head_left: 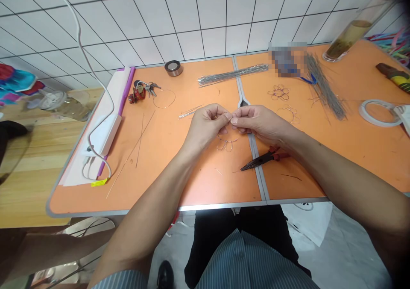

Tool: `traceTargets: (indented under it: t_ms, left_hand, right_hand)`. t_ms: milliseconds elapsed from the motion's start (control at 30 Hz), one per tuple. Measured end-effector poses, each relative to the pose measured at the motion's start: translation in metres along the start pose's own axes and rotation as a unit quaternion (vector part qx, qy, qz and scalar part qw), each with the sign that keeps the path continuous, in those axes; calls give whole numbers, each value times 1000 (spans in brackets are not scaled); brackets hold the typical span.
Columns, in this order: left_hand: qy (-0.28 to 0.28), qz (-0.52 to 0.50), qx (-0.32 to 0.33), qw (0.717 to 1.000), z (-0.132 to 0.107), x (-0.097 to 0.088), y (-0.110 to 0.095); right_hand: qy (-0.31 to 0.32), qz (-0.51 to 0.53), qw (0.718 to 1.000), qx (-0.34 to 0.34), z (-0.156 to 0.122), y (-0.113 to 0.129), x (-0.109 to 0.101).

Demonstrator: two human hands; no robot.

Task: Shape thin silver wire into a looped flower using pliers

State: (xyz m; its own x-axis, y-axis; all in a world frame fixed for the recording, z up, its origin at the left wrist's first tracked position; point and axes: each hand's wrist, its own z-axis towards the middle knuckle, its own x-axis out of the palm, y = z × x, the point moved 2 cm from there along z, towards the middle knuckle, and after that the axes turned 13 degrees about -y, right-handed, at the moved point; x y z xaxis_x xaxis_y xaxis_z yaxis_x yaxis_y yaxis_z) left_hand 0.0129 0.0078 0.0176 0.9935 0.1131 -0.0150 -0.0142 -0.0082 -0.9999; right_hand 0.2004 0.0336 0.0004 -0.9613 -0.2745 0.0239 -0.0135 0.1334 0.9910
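Note:
My left hand and my right hand meet fingertip to fingertip above the middle of the orange table. Both pinch a thin looped wire piece that hangs below the fingers, its petal-like loops just over the tabletop. Red-handled pliers lie on the table under my right wrist, touching neither hand.
A bundle of straight wires lies at the back, a second bundle at the right. Finished wire flowers sit right of centre. Keys, a tape roll, a white tape ring, a glass bottle and a white power strip stand around.

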Motion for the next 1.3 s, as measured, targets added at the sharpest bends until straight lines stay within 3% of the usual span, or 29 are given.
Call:
traceTargets:
  t_ms: [233,467,700,1033,1300]
  left_hand:
    - [-8,-1,-23,1000,-2,2,-1]
    - [-8,-21,-52,998,-1,2,2]
    - [22,-52,-90,994,3,-3,-2]
    - [4,31,13,999,0,-1,-4]
    - [21,-10,-21,1000,-1,-2,-5]
  right_hand:
    - [-19,-78,996,-47,1,0,1]
    - [-93,-214,962,-141,-11,20,10]
    - [-78,-188,972,-115,-7,16,5]
    - [-62,-211,966,-135,-9,21,5]
    - [-52,-151,981,-107,-9,23,4]
